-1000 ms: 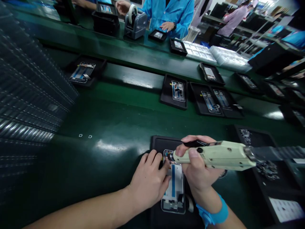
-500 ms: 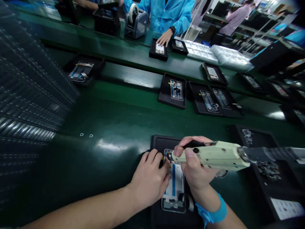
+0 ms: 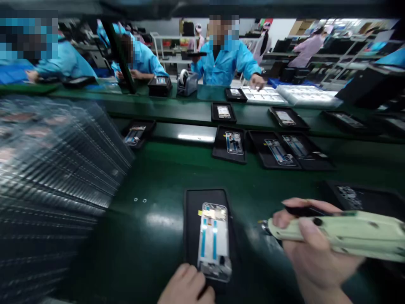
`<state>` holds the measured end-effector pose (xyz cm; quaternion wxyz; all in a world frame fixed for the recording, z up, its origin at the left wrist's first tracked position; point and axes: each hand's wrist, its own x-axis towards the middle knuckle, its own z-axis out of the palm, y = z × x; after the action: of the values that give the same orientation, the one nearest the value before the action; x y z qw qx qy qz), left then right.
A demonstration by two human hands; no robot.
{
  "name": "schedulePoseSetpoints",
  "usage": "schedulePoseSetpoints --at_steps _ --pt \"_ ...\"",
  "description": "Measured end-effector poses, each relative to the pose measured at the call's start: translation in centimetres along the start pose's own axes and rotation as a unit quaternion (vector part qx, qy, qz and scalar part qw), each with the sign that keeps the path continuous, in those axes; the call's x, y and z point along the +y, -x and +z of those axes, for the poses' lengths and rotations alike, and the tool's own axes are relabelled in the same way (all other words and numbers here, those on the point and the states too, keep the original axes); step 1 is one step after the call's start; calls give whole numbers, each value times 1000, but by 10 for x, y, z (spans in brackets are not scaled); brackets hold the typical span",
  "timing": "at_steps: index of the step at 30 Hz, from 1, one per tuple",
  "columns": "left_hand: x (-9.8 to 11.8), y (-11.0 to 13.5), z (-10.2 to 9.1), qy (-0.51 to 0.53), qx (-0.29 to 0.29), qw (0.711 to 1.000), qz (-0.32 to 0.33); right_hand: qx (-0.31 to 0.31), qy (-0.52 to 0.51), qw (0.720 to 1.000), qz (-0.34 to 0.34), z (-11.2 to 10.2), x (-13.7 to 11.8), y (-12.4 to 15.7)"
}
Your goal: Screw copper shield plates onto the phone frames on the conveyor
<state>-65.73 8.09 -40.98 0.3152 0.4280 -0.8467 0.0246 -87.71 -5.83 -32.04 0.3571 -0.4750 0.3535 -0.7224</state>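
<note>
My left hand (image 3: 185, 285) is curled up at the low end of the phone frame (image 3: 214, 242), and I cannot tell if it touches. The frame lies flat in a black tray (image 3: 191, 223). My right hand (image 3: 316, 253) wraps around the pale green electric screwdriver (image 3: 344, 234), with its tip off the frame, so this looks like a break between screws, and the next move calls for finding the next spot.

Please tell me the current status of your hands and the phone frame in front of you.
Right hand gripping an electric screwdriver, off to the frame's right. Left hand at the lower end of the phone frame. Frame lying in a black tray, nothing on top.
</note>
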Motion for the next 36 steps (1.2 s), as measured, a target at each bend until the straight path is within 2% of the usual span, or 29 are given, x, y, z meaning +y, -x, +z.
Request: schedulePoseSetpoints --at_steps 3,5,7,9,11,12,14,17,19,21,23,24,26,31,33,36 --pt "-56 -8 -38 -70 -84 992 -66 39 12 999 -1 -20 -1 -7" --pt "-104 -28 -47 -144 -107 979 -97 64 38 997 18 -30 6 -9" --pt "-156 -58 -40 -181 -106 970 -126 78 86 993 33 -40 15 -11" --pt "-203 -97 -25 -200 -94 963 -153 77 152 985 33 -49 23 -14" --pt "-234 -139 -7 -215 -76 956 -183 63 231 971 14 -60 28 -18" --pt "-242 -159 2 -220 -66 953 -196 53 267 962 4 -65 29 -19" --pt "-243 -194 24 -216 -54 953 -207 15 307 951 1 -78 30 -23" --pt "-223 -233 62 -177 -76 963 -188 -78 354 931 28 -105 34 -23" --pt "-210 -248 85 -149 -99 965 -190 -127 447 884 59 -127 40 -17" --pt "-202 -255 100 -128 -108 962 -216 -162 542 817 108 -148 46 -7" --pt "-200 -253 105 -107 -110 959 -240 -192 592 769 150 -162 50 6" --pt "-200 -248 104 -96 -111 958 -246 -199 602 757 158 -166 51 13" --pt "-200 -234 95 -75 -112 959 -249 -202 608 753 148 -168 52 27" --pt "-196 -200 73 -41 -115 962 -246 -199 606 765 95 -156 57 50" --pt "-198 -200 74 -35 -120 961 -245 -189 610 766 75 -152 61 53" --pt "-208 -214 83 -35 -129 957 -257 -171 615 768 56 -149 67 52"
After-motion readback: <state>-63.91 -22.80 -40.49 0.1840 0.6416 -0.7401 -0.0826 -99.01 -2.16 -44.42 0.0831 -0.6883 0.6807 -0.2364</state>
